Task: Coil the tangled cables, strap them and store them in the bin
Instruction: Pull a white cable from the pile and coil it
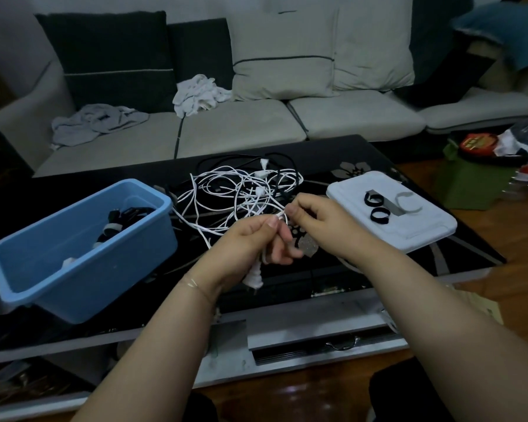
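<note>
still at the coiling step, working a white cable (275, 219) free of the tangle. pinching that cable between thumb and forefinger of the left hand (250, 242), with its white plug end (254, 280) hanging below the palm at about 6 o'clock. pinching the same strand with the right hand (314, 220), just at 2 o'clock of the left, both grips closed on the cable. trailing back toward 12 o'clock into the tangled pile of white and black cables (244, 190) on the black glass table (378, 266). sitting at 9 o'clock, the blue bin (83, 263), already holding some dark strapped bundles. waiting at 3 o'clock, black velcro straps (375, 207) on a white lid (424, 236). probably needing next: drawing the strand clear of the knot, then looping it round the left hand without dragging the whole pile along.
</note>
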Demonstrator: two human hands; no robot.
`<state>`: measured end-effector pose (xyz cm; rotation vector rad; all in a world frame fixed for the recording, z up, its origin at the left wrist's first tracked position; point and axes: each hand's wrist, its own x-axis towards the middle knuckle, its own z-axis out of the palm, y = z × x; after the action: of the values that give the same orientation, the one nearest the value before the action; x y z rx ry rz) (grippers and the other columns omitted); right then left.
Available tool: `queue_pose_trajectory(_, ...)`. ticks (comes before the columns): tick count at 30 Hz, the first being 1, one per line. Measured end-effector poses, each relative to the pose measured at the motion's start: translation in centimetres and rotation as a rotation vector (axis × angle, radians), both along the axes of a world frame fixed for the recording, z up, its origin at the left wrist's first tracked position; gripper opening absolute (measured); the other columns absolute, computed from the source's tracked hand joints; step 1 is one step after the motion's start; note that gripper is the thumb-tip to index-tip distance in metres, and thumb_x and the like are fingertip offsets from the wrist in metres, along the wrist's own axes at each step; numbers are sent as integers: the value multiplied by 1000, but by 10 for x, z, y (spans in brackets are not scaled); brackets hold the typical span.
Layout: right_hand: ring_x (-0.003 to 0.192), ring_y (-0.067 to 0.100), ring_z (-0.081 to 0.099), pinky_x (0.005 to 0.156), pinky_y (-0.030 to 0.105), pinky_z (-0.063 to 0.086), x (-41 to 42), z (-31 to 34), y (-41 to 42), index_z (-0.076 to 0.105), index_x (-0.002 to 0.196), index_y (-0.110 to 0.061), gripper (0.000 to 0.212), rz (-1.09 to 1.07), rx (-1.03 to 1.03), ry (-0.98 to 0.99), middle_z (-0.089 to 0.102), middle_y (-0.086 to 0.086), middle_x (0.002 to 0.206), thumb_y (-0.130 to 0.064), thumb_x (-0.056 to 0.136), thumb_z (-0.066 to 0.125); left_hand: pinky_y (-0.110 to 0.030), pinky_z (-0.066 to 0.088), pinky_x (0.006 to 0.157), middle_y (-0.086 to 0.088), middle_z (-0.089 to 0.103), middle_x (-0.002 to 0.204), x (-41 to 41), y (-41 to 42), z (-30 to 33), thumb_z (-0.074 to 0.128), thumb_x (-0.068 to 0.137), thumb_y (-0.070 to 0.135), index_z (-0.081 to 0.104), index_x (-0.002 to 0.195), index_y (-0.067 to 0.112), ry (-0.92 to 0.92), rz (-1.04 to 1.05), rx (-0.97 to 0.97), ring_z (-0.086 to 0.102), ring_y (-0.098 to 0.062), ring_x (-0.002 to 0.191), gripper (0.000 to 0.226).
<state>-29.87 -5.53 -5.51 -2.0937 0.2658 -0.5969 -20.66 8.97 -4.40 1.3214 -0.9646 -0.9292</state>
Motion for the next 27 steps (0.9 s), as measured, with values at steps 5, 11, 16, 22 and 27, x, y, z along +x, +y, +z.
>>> queue_pose_trajectory(5,59,0,48,64,27,39,6,-5,4,50,64,-25,38,-31,3,32,54,-17,58,-38,99,44,-15,33,44,4,55,51,4,-2,1,41,99,27,60,96,2,160,29,-137,41,-3,34,32)
queue_pose_trajectory(11,68,5,57,68,28,43,8,-11,18,55,71,-19,43,-29,-200,259,60,-12,62,-44,100,35,-14,17,39,-8,72,105,13,5,12,35,93,24,56,115,1,514,136,-245,29,-1,32,38)
queue_pose_trajectory(16,87,36,59,63,37,39,12,-9,39,47,104,-18,24,6,-644,354,65,12,94,-38,101,35,-11,39,43,-11,66,122,28,10,13,29,104,18,48,128,-2,467,336,-332,56,-3,55,37)
queue_pose_trajectory(22,91,37,60,61,34,30,9,-3,66,49,111,-11,28,86,-867,337,65,14,99,-33,102,33,-25,57,67,-3,71,112,25,7,7,32,104,15,46,130,0,362,399,-313,71,-19,93,33)
queue_pose_trajectory(27,94,35,59,62,33,29,7,2,64,51,107,-14,28,94,-878,319,65,12,100,-36,102,34,-32,58,80,0,68,115,24,4,4,33,105,19,50,123,9,164,447,-299,70,-24,96,27)
